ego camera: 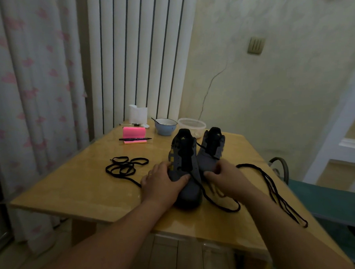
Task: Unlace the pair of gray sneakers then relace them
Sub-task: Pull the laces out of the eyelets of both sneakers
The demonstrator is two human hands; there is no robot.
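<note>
Two gray sneakers stand side by side on the wooden table (72, 190), toes toward me. My left hand (162, 180) grips the toe of the left sneaker (185, 155), thumb across its front. My right hand (225, 177) is at the toe of the right sneaker (210, 156), fingers curled and pinching a black lace (220, 205) that runs from the left sneaker's eyelets and loops over the table. One loose black lace (124, 166) lies coiled to the left. Another long black lace (275, 191) trails along the table's right edge.
At the back of the table are a pink sticky-note pad (134, 133) with a black pen (134, 139) on it, a blue bowl (165, 126), a clear plastic container (191, 124) and a white paper holder (138, 113). A green chair (322, 193) stands to the right.
</note>
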